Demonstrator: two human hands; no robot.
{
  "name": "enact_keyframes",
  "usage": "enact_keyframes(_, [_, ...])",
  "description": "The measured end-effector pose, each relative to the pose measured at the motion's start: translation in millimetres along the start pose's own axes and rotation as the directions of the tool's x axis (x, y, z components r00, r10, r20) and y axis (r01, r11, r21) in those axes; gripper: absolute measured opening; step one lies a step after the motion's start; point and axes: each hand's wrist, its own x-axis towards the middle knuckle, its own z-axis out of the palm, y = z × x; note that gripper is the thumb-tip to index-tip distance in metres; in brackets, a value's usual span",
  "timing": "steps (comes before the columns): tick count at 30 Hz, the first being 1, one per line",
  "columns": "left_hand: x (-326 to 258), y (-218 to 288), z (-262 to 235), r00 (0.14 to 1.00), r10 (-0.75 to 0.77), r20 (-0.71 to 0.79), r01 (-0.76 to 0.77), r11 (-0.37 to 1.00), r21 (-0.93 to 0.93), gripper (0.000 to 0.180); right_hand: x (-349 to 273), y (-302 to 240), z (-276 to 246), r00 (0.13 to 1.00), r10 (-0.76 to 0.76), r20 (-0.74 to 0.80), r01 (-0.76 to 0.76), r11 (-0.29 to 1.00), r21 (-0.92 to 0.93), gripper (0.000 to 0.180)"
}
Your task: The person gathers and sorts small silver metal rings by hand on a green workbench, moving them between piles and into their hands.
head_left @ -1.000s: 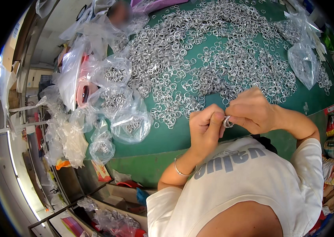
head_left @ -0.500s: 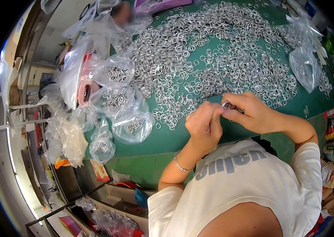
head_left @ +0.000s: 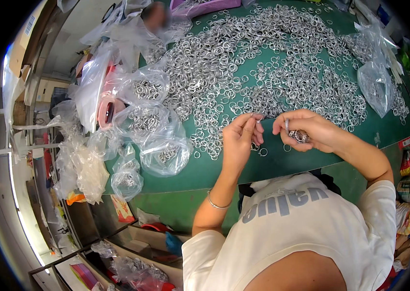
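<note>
My left hand [head_left: 236,141] is raised over the near part of the green table [head_left: 166,183], with thumb and forefinger pinched on a small silver ring [head_left: 258,117]. To its right, my right hand [head_left: 320,130] curls round a bunch of silver rings [head_left: 300,137], which shows in the palm below the fingers. One more ring [head_left: 287,127] stands upright at the fingers of that hand. A gap separates the two hands. Just beyond them spreads a large heap of loose silver rings [head_left: 205,58].
Clear plastic bags with rings inside [head_left: 166,153] lie along the table's left side. Another bag [head_left: 377,89] rests at the right. A purple tray [head_left: 207,7] stands at the far edge, near a blurred person [head_left: 155,18]. Open drawers [head_left: 142,240] with bags sit below left.
My hands, together half a second ago, have come apart. The left has moved left and up with a ring; the right has turned, so its bunch of rings now shows.
</note>
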Motion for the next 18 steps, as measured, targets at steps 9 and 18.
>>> enact_keyframes(9, [9, -36, -12, 0.967, -0.246, -0.071, 0.238, 0.966, -0.103, 0.021, 12, 44, -34, 0.984, -0.004, -0.179, 0.019, 0.997, 0.08, 0.024])
enact_keyframes(18, [34, -43, -31, 0.951, 0.246, -0.189, -0.117, 0.848, 0.516, 0.022, 18, 43, -37, 0.966, -0.071, -0.249, 0.056, 0.996, -0.066, 0.027])
